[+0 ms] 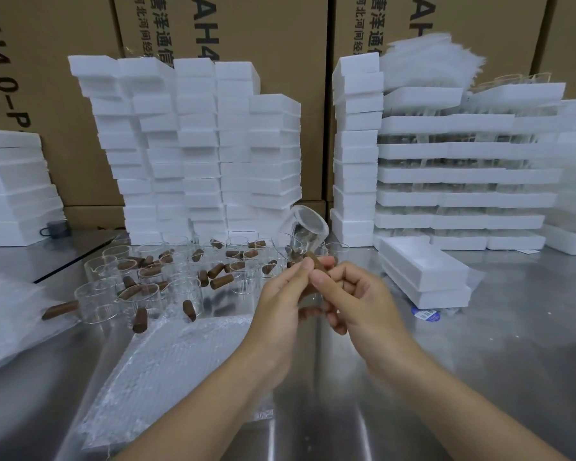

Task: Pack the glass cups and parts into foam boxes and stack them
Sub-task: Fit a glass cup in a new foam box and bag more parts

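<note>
Tall cardboard cartons (263, 28) stand at the back, and in front of them rise white stacks of foam boxes (197, 144). The right stacks (463, 174) show clear glass between their layers. Everything rests on a metal table (512, 361), where a sheet of bubble wrap (173, 361) lies before the person. Behind the wrap stands a crowd of glass cups (140, 294), clear, low and round, some with a pouring lip. Loose handles (222, 281), brown and stubby, lie scattered among them. Above the right end of this crowd a raised cup (308, 226) is in the air, tilted, its round mouth turned toward the camera. Under it is a brown handle (316, 263); it seems joined to the cup, but the fingers hide that place. The left hand (280, 304) and the right hand (359, 301) both have curled fingers and pinch the brown handle between thumb and fingertips.
</note>
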A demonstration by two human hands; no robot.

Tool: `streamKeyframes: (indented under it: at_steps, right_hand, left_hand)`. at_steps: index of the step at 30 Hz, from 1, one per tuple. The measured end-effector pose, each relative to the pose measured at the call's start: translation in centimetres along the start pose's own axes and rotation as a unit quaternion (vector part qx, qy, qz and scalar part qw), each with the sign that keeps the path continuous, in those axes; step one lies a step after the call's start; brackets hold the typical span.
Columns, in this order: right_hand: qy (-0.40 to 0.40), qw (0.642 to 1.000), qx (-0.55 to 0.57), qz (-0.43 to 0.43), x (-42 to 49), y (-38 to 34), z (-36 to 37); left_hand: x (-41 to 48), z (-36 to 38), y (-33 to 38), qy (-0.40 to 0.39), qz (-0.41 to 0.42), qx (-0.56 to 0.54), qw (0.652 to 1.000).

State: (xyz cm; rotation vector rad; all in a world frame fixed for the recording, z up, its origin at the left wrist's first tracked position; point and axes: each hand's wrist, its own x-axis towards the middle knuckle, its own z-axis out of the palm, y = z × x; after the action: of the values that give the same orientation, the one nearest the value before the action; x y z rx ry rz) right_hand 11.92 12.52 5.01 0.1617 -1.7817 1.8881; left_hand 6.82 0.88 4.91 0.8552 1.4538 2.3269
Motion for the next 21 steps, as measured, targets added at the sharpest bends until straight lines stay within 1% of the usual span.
streamKeyframes:
  at_steps: [5,9,14,21]
  right_hand:
    - [0.004,1.0,0.005,-0.005,0.14,0.47,-0.21]
    - [0.005,1.0,0.006,-0.015,0.26,0.54,-0.15]
    - [0.008,0.999,0.001,-0.033,0.18,0.58,-0.12]
    - [0.011,0.999,0.001,-0.036,0.22,0.73,-0.15]
  left_hand:
    - [0.23,-0.36,0.04,-0.026,-0.02,-0.023,0.999]
    - [0.19,-0.29,0.4,-0.051,-0.02,-0.024,0.998]
    - [0.22,-0.24,0.31,-0.061,-0.015,-0.018,0.998]
    - [0.39,-0.33,0.07,-0.058,-0.018,-0.025,0.998]
